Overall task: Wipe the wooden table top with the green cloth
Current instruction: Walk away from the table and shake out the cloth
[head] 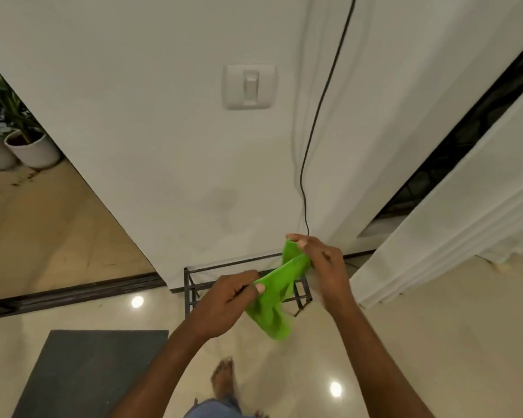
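Observation:
A bright green cloth [274,300] hangs stretched between both hands in front of me, its lower part drooping toward the floor. My left hand [227,303] pinches its lower left edge between thumb and fingers. My right hand [320,263] grips its upper end, higher and further from me. No wooden table top is in view.
A small dark metal rack [194,285] stands against the white wall below the hands. A black cable [307,164] runs down the wall beside a wall switch [248,86]. White curtain [435,236] at right, grey mat [88,372] at lower left, potted plants [21,140] far left, my bare foot [224,378] on the glossy floor.

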